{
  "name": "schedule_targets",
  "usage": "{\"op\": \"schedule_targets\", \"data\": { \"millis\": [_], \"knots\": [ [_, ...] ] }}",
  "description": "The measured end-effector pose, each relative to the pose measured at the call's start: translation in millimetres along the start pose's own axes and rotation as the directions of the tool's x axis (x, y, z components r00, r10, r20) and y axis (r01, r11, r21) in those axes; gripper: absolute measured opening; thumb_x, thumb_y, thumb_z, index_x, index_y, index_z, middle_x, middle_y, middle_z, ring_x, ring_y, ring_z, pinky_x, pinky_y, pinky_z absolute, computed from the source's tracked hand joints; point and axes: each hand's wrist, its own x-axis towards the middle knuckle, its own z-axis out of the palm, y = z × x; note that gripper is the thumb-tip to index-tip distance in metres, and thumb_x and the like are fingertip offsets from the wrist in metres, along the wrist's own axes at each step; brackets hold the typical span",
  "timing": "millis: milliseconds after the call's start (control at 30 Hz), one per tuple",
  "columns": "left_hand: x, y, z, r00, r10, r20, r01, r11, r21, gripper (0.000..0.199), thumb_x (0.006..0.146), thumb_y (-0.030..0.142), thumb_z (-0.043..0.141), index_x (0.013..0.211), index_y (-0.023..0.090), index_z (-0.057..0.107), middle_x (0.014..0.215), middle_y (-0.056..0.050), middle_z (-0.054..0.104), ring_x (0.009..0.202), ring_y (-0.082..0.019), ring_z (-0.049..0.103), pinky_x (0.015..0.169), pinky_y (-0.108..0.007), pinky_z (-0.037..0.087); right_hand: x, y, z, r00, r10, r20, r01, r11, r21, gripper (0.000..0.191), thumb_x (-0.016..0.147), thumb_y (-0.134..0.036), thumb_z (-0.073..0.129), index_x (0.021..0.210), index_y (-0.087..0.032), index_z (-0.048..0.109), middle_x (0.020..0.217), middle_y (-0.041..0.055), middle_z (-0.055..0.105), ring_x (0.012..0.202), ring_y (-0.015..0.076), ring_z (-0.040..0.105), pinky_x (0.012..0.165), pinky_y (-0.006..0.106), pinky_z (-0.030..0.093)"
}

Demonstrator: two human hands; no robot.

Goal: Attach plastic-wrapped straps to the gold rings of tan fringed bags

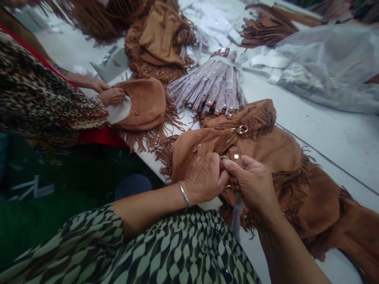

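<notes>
Brown suede makes up the fringed bag [185, 156] that lies in front of you at the near edge of the white desk [310, 130], directly under your hands. Your left hand [205, 177], with a silver bangle [184, 194] at the wrist, has its grip closed on the bag beside its opening; you cannot tell exactly what its fingertips pinch, as they are hidden. Your right hand [256, 179] has its grip clenched on a strap [237, 215], whose grey-wrapped length hangs below your palm, while your right thumb presses by a metal ring [224, 157] between both hands. Just above your right fingers shows a round, shiny stud [236, 156], and a metal clasp [242, 129] rests higher on the bag.

To your right, more brown bags [315, 197] overlap along the desk. Beyond your bag, a fanned bundle of wrapped straps [213, 81] is tied near its far end. On your left, a co-worker's hands [112, 96] hold white stuffing [121, 110] at the mouth of another fringed bag [148, 102]. Clear plastic sheeting [328, 67] covers something at the far right.
</notes>
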Motion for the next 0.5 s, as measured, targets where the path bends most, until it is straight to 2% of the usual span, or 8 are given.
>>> {"op": "schedule_targets", "data": {
  "millis": [100,200,300,400,500],
  "knots": [
    [1,-3,-6.5,0.999,-0.027,0.018,0.028,0.999,-0.034,0.021,0.091,0.036,0.037,0.092,0.016,0.044,0.091,-0.009,0.057,0.086,-0.023,0.056,0.077,-0.038,0.046,-2,1,1,0.998,-0.049,0.042,0.051,0.997,-0.058,0.036,0.071,-0.043,0.071,0.062,-0.018,0.048,0.045,-0.0068,0.045,0.036,0.0046,0.035,0.032,0.016,0.027],
    [3,-6,-16.1,0.997,-0.049,0.054,0.053,0.996,-0.070,0.021,0.090,0.036,0.037,0.093,0.016,0.044,0.091,-0.009,0.056,0.085,-0.022,0.055,0.075,-0.037,0.045,-4,-1,-3,0.991,0.008,0.137,-0.004,1.000,-0.029,0.035,0.074,-0.047,0.068,0.068,-0.018,0.050,0.047,-0.0071,0.044,0.037,0.0048,0.035,0.033,0.015,0.027],
    [2,-9,-21.3,0.990,0.013,0.140,0.000,0.996,-0.091,0.021,0.090,0.037,0.038,0.089,0.017,0.045,0.084,-0.006,0.056,0.075,-0.020,0.054,0.069,-0.034,0.043,-6,0,-16,0.976,0.050,0.213,-0.044,0.999,-0.032,0.037,0.074,-0.050,0.067,0.071,-0.017,0.052,0.049,-0.0067,0.043,0.038,0.0039,0.034,0.035,0.014,0.026],
    [-5,-9,-15.2,0.983,0.065,0.171,-0.046,0.993,-0.111,0.020,0.089,0.036,0.040,0.084,0.018,0.046,0.076,-0.003,0.057,0.069,-0.018,0.053,0.064,-0.031,0.040,-10,8,-35,0.961,0.089,0.263,-0.065,0.993,-0.100,0.039,0.077,-0.055,0.062,0.077,-0.016,0.058,0.049,-0.0062,0.041,0.039,0.0043,0.032,0.035,0.015,0.024],
    [-13,-5,-3.6,0.985,0.058,0.165,-0.041,0.994,-0.104,0.033,0.087,0.050,0.044,0.079,0.018,0.049,0.073,-0.003,0.058,0.065,-0.017,0.052,0.060,-0.029,0.036,-16,16,-53,0.952,0.079,0.295,-0.031,0.986,-0.163,0.042,0.081,-0.057,0.056,0.075,-0.016,0.060,0.048,-0.0051,0.040,0.040,0.0057,0.031,0.037,0.017,0.023]
  ]
}}
